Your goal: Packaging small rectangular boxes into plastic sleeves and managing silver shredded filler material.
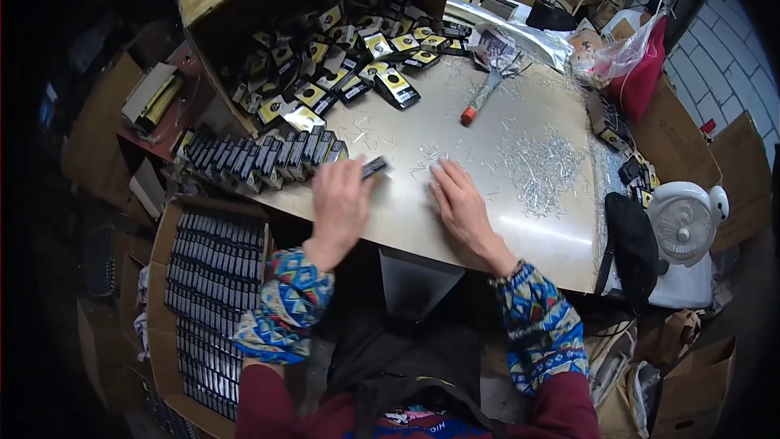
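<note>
My left hand (340, 202) is closed around a small black box (374, 167), whose end sticks out past the fingertips toward the right. It hangs over the front of the metal-topped table, beside a row of upright small boxes (268, 158). Stretched out over the tabletop, my right hand (461, 205) has its fingers extended, with nothing visible in them. Its fingertips lie next to a few loose thin metal pins (429, 158). A larger scatter of shiny pins (543, 171) spreads to its right.
A tipped carton (203, 57) spills black-and-yellow boxes (325, 73) at the back left. Beyond my hands lies an orange-ended tool (469, 116). Lower left stands a carton of packed boxes (158, 309). A white fan (682, 223) and black pouch (630, 248) flank the right edge.
</note>
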A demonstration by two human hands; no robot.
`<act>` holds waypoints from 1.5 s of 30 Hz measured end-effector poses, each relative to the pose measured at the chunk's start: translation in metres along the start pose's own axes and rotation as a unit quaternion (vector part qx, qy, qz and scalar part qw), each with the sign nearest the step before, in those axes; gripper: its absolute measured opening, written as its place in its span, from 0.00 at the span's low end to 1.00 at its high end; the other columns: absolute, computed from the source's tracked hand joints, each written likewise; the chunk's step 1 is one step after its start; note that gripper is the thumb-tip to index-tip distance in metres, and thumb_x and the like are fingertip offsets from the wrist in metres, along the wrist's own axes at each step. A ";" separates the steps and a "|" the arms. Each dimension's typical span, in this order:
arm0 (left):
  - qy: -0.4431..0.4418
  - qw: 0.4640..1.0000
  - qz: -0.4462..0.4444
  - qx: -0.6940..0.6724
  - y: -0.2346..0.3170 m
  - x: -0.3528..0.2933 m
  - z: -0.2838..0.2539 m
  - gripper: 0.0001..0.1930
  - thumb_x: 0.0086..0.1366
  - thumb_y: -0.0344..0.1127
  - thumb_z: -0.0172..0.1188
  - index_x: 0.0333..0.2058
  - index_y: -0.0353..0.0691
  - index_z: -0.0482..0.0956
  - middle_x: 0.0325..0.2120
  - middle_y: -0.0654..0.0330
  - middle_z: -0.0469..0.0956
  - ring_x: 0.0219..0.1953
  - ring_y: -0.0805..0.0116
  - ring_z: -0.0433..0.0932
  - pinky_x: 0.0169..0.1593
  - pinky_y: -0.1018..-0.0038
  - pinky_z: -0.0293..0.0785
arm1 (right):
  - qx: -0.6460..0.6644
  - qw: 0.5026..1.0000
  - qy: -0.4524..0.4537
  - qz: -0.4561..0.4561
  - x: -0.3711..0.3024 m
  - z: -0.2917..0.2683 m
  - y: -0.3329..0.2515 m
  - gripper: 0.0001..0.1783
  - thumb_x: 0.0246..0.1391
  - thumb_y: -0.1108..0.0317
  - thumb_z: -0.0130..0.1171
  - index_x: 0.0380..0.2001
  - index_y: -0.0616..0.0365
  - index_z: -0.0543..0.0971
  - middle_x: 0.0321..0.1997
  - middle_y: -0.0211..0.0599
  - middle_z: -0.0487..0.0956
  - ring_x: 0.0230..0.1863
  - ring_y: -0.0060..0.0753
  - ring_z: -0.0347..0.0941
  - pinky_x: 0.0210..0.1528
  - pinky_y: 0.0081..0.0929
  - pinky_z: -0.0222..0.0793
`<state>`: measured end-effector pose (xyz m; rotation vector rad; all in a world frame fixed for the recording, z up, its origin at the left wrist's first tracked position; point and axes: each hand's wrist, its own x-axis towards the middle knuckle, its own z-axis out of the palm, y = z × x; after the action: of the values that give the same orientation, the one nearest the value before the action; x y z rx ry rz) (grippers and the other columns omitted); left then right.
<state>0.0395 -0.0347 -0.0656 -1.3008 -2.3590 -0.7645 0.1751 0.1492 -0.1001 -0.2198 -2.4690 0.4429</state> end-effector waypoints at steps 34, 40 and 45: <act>-0.124 0.800 -0.274 -0.519 -0.006 0.084 -0.068 0.21 0.66 0.42 0.54 0.51 0.34 0.68 0.41 0.58 0.77 0.43 0.71 0.76 0.46 0.75 0.74 | 0.016 0.996 0.013 0.083 -0.014 -0.022 0.063 0.21 0.65 0.62 0.46 0.53 0.66 0.71 0.58 0.54 0.72 0.60 0.48 0.68 0.65 0.35 0.58; -0.098 0.634 -0.450 -0.622 -0.030 -0.095 -0.050 0.13 0.68 0.37 0.52 0.48 0.39 0.71 0.41 0.64 0.76 0.43 0.75 0.75 0.47 0.79 0.73 | 0.108 0.987 -0.047 0.107 -0.005 -0.014 0.050 0.25 0.63 0.59 0.49 0.60 0.60 0.67 0.66 0.53 0.62 0.68 0.50 0.56 0.66 0.35 0.55; -0.221 0.598 -0.527 -0.562 -0.013 -0.212 0.017 0.13 0.68 0.36 0.52 0.49 0.39 0.72 0.38 0.64 0.76 0.42 0.76 0.74 0.45 0.78 0.71 | -0.036 0.990 -0.136 0.020 -0.013 0.013 -0.016 0.25 0.63 0.61 0.46 0.59 0.65 0.64 0.66 0.52 0.61 0.69 0.50 0.52 0.69 0.44 0.49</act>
<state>0.1386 -0.1717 -0.1953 0.0428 -2.9516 -2.9097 0.1766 0.1276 -0.1116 -0.2520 -2.7551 0.4255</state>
